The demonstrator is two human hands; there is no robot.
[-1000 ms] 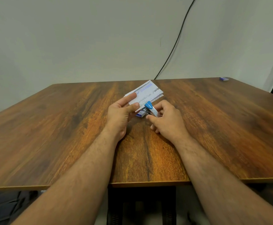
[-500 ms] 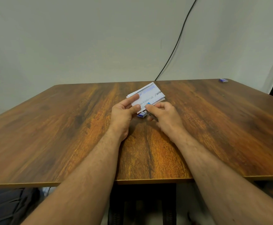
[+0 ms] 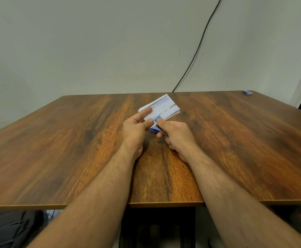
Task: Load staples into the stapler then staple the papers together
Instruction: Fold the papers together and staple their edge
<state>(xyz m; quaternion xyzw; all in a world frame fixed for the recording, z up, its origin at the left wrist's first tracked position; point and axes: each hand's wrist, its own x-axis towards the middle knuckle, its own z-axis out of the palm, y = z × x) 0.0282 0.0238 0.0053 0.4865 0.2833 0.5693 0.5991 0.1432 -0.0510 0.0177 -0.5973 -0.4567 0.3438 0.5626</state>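
A small stack of white printed papers [image 3: 162,107] is held just above the middle of the wooden table [image 3: 74,140]. My left hand [image 3: 137,127] pinches the stack's near left corner between thumb and forefinger. My right hand [image 3: 177,136] grips a small blue stapler [image 3: 158,119], with its blue head lying on the near edge of the papers beside my left thumb. Most of the stapler's body is hidden inside my right hand. A small blue box [image 3: 154,129] lies on the table under the papers, partly hidden.
A second small blue box [image 3: 247,92] lies at the table's far right corner. A black cable [image 3: 198,49] runs down the wall behind the table. The table's near edge crosses over my forearms, with a dark bag [image 3: 8,228] on the floor at lower left.
My right hand has carried the stapler forward onto the near edge of the papers. My left hand has kept its pinch on the stack.
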